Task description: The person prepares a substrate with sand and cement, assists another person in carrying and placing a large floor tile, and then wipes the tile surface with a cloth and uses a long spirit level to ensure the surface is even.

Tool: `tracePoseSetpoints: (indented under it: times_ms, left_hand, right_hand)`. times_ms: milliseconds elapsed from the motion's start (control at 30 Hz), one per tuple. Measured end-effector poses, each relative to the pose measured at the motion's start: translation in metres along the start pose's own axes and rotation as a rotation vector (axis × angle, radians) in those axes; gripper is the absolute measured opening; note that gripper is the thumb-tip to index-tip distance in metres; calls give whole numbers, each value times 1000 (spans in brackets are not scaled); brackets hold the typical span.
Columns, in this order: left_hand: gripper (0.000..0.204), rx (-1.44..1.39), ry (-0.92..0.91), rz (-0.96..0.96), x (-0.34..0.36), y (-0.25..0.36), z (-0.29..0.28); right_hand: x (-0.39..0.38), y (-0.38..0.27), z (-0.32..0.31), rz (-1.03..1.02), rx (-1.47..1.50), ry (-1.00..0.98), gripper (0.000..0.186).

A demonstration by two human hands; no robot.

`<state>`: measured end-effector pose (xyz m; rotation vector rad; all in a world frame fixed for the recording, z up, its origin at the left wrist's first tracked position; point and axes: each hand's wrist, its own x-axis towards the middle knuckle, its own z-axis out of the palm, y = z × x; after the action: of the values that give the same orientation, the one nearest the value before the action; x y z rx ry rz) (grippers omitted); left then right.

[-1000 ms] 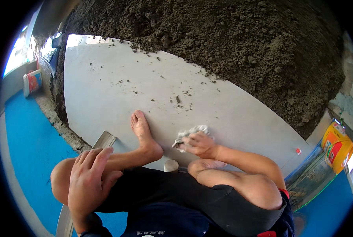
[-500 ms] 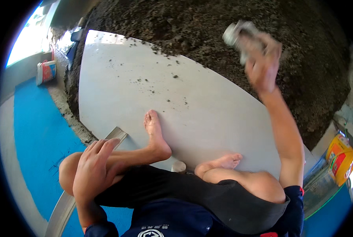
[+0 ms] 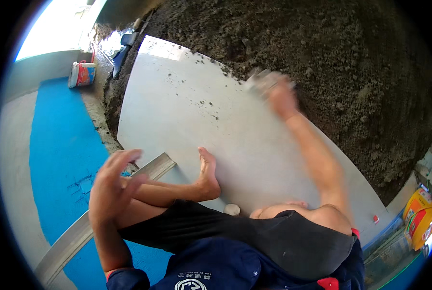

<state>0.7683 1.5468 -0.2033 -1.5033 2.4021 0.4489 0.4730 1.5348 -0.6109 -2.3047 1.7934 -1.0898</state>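
My right hand (image 3: 281,96), blurred by motion, grips a crumpled pale rag (image 3: 259,86) at the boundary between the large white tile (image 3: 167,111) and the dark, crumbly mortar (image 3: 346,63). Dark crumbs lie scattered over the tile's upper part. My left hand (image 3: 115,186) is raised by my left knee, fingers bent and apart, holding nothing. Under my left leg runs a long metal bar (image 3: 56,256), one end resting on the tile. My bare left foot (image 3: 206,176) is on the tile, near a small pale cylinder (image 3: 232,209).
A white-and-red bucket (image 3: 83,74) stands on the left near blue-coated floor (image 3: 56,135) and a low wall. Dark tools (image 3: 121,55) lean beside the mortar bed. At right lie a yellow bucket (image 3: 419,217) and a small red piece (image 3: 375,218) on the tile.
My right hand swept the rag from the tile's lower middle up over the mortar, then back leftward and down to the tile's edge. The view has shifted, bringing more of the left side in.
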Motion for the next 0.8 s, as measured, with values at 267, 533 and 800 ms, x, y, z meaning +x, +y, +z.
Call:
tracePoseSetpoints:
  times_ms: [267,533,800]
  left_hand:
    - [32,-530,431,-109,-6,-129,-18]
    - [48,-666,453,-366,165,-271,218]
    - [55,-58,742,-691,240,-328,329]
  right_hand:
    - [74,-5,-185,88,-183,82,56]
    - [22,-144,-76,-504,182,-537,39]
    - [2,-185,100,-222,326,-615,39]
